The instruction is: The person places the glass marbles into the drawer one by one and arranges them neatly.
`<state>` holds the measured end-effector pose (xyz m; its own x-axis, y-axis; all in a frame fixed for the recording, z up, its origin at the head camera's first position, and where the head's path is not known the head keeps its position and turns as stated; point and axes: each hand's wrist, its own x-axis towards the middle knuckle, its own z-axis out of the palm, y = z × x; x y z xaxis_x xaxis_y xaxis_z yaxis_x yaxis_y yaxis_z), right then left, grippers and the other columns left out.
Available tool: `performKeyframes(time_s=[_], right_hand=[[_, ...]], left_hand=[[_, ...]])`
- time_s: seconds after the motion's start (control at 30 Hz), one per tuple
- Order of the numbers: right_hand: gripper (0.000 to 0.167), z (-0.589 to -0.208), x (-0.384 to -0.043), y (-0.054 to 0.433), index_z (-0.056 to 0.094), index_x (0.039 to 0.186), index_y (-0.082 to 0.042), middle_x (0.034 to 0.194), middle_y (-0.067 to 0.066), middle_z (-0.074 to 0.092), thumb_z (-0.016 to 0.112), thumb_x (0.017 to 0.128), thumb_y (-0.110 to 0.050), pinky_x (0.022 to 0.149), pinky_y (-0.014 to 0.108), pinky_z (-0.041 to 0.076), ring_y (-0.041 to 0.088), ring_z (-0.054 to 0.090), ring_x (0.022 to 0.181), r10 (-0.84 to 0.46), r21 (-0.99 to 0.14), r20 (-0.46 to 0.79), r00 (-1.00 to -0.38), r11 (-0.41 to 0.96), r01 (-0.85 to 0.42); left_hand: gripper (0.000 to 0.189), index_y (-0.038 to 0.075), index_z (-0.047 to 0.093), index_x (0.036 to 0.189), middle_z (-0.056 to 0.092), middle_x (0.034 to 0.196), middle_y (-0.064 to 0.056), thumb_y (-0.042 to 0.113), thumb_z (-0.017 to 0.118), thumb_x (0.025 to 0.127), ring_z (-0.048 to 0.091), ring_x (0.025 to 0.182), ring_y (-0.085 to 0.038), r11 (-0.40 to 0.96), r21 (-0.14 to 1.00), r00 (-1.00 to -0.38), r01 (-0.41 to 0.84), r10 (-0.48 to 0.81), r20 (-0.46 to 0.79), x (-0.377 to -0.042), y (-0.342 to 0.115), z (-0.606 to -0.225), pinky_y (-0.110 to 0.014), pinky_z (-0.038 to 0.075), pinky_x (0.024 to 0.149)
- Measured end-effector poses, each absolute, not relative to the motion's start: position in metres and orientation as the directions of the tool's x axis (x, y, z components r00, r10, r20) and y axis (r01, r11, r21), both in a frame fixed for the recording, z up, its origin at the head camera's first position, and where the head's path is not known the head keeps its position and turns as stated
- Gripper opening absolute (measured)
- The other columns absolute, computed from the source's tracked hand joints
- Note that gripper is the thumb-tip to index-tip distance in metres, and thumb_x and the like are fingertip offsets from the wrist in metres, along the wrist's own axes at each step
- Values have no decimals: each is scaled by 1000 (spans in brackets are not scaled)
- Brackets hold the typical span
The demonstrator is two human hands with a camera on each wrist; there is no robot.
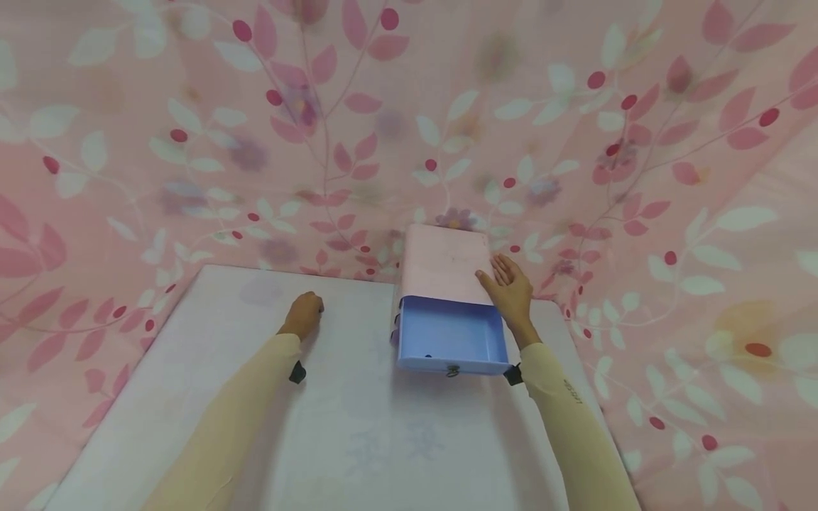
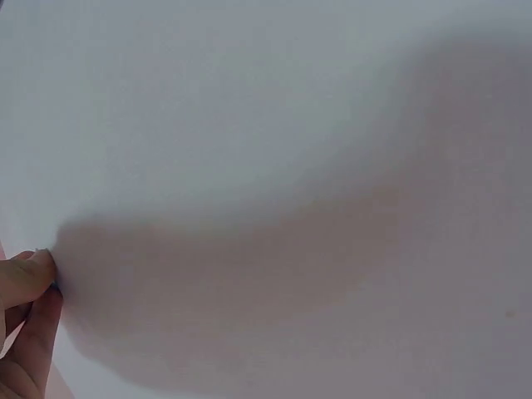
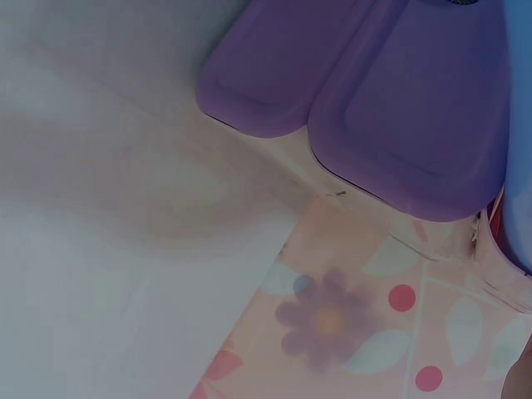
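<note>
A small pink chest of drawers [image 1: 447,262] stands at the table's far edge, its blue top drawer [image 1: 454,330] pulled out. A small dark spot shows near the drawer's front left, and a little knob [image 1: 453,370] is on its front. My right hand [image 1: 511,287] rests on the chest's right edge, thumb over the top and fingers along the side. In the right wrist view, purple drawers [image 3: 416,108] sit closed below the blue one. My left hand [image 1: 305,314], left of the chest, pinches a tiny blue thing [image 2: 56,285], mostly hidden by the fingertips.
The white table [image 1: 345,426] carries faint printed marks. Pink cloth [image 1: 358,142] with leaves and flowers hangs behind and at both sides, close to the chest's back. Dark wrist pieces [image 1: 297,372] are worn at both sleeves.
</note>
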<state>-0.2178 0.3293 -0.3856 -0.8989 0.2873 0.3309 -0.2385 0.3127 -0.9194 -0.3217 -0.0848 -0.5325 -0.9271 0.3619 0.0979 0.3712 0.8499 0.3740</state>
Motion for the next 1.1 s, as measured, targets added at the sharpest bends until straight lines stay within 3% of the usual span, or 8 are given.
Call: performKeyframes(time_s=[0.1, 0.4, 0.67, 0.87, 1.1], right_hand=[[69, -386, -217, 329, 43, 141, 7, 142, 20, 48, 78, 83, -8, 103, 33, 40, 31, 46, 132, 289, -920, 325, -900, 318, -230], [70, -392, -223, 334, 45, 141, 5, 141, 20, 50, 79, 82, -11, 102, 30, 41, 29, 48, 130, 293, -917, 336, -895, 317, -240], [75, -414, -235, 343, 47, 141, -1, 141, 9, 53, 83, 79, -24, 101, 23, 41, 17, 51, 128, 332, -917, 342, -879, 324, -234], [71, -402, -226, 336, 46, 141, 2, 141, 17, 50, 80, 81, -14, 102, 28, 41, 26, 49, 130, 313, -917, 340, -887, 318, -239], [69, -384, -214, 329, 44, 141, 5, 143, 23, 46, 77, 83, -6, 105, 36, 39, 33, 44, 132, 280, -932, 316, -906, 271, -241]], left_hand=[[14, -10, 70, 95, 63, 91, -21, -10, 59, 88, 61, 93, -37, 841, 419, -936, 343, 342, 80, -322, -87, -536, -46, 50, 87], [14, -3, 71, 98, 68, 100, -19, -3, 67, 85, 60, 102, -37, 688, 695, -971, 209, 230, 64, -319, -92, -544, -48, 48, 92], [16, -1, 70, 98, 68, 97, -14, -4, 70, 83, 61, 93, -30, 627, 738, -961, 250, 251, 112, -311, -85, -545, -46, 49, 87], [18, -2, 70, 100, 69, 101, -16, -8, 66, 83, 62, 99, -33, 581, 754, -944, 308, 287, 164, -308, -81, -540, -48, 49, 91], [15, 6, 73, 96, 70, 98, -8, -2, 72, 84, 65, 97, -26, 503, 789, -923, 354, 324, 207, -312, -74, -533, -44, 53, 86]])
